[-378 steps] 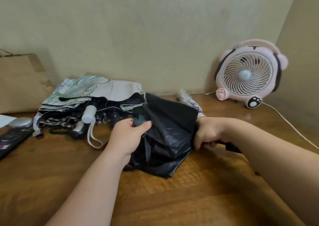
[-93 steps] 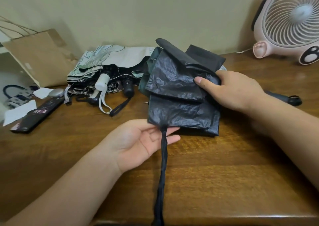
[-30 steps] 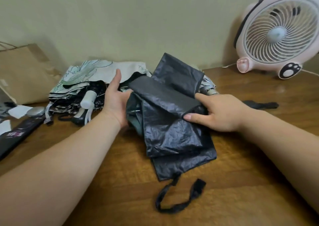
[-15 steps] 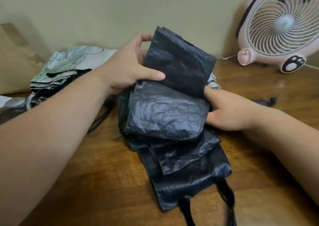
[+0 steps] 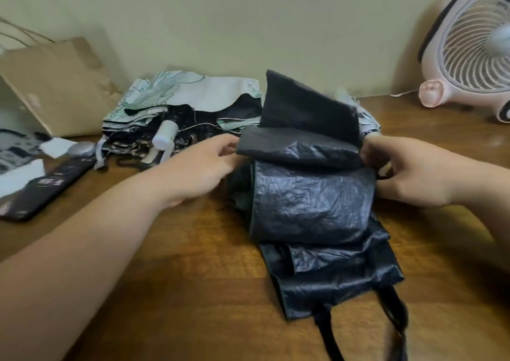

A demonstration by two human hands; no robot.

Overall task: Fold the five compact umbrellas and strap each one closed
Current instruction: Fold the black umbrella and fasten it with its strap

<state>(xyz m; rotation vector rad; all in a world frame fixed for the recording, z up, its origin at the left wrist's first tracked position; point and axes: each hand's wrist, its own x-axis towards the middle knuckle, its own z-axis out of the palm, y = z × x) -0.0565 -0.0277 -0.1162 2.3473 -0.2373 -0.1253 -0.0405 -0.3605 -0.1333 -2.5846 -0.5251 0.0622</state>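
A black compact umbrella (image 5: 311, 200) lies in the middle of the wooden table (image 5: 193, 291), its crinkled canopy folded in flat panels. One panel stands up at the far end. Its black strap (image 5: 392, 313) trails off the near end. My left hand (image 5: 201, 165) pinches the left edge of a canopy fold. My right hand (image 5: 408, 170) grips the right edge of the same fold. Behind it lies a heap of unfolded umbrellas (image 5: 176, 115), white floral and dark patterned, with a white handle (image 5: 165, 137) sticking out.
A pink desk fan (image 5: 469, 49) stands at the back right with its cable along the wall. A brown paper bag (image 5: 55, 85) leans at the back left. A dark flat case (image 5: 47, 187), a silver disc (image 5: 81, 149) and white paper scraps lie at the left.
My left hand has come down from the raised top panel to the left edge of the fold. My right hand stays on the right edge. The strap now lies further toward me.
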